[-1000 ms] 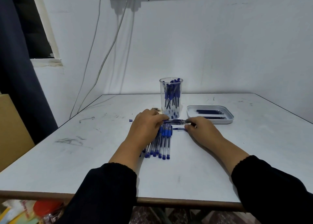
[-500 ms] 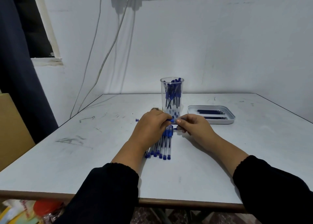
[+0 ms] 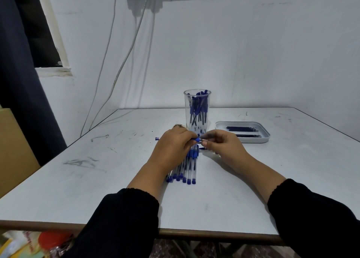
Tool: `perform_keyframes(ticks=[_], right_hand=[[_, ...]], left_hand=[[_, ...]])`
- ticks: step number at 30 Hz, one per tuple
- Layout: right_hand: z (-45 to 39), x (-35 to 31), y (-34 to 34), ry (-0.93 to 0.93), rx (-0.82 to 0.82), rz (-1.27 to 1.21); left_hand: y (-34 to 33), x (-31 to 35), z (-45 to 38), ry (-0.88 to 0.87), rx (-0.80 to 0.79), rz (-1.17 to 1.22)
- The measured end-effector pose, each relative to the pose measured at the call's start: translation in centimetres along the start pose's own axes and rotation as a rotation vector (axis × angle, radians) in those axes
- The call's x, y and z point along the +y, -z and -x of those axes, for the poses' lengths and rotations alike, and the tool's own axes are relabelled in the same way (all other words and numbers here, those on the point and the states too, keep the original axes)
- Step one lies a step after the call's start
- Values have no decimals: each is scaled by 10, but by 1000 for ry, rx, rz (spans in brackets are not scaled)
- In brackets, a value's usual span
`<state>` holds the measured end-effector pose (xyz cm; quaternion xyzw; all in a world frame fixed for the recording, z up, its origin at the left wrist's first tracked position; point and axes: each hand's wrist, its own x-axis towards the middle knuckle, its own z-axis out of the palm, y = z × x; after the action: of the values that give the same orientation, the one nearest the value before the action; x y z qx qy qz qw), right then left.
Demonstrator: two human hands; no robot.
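Blue-ended pen [image 3: 195,139] held crosswise between both hands, just above the bench [image 3: 116,179]; left hand [image 3: 173,148] curled over the barrel, its grip closed round the pen, whose far end juts out past the knuckles to the left; right hand [image 3: 224,146] pinching the pen's right end between thumb and fingertips, a narrow grip; which part it pinches there is too small to tell. Long axis runs left to right, about level, so any push or pull on that end should go along this line; the right hand sits at the working end, the left likely serves as holder. Under the left hand a row of pens [image 3: 188,168] lies on the bench, pointing towards the person; behind stands a clear cup [image 3: 197,109] of pens; right of it, a tray [image 3: 263,138] with dark refills [image 3: 241,129].
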<state>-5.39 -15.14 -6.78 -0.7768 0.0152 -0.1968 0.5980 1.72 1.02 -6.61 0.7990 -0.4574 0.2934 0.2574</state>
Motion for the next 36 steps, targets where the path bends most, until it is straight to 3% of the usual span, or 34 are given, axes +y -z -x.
perform_keyframes(ticks=[7, 17, 22, 27, 31, 36], right_hand=[[1, -2, -1, -54, 1, -10], [3, -3, -1, 13, 34, -69], [3, -6, -1, -19, 50, -163], [3, -5, 0, -92, 9, -103], [2, -3, 1, -46, 36, -26], [4, -6, 1, -30, 75, -120]], left_hand=[[2, 1, 1, -9, -4, -12], [2, 3, 1, 26, -26, -3], [2, 2, 0, 19, -22, -4], [2, 2, 0, 1, -5, -22], [1, 2, 0, 3, -16, -25], [2, 2, 1, 20, -3, -38]])
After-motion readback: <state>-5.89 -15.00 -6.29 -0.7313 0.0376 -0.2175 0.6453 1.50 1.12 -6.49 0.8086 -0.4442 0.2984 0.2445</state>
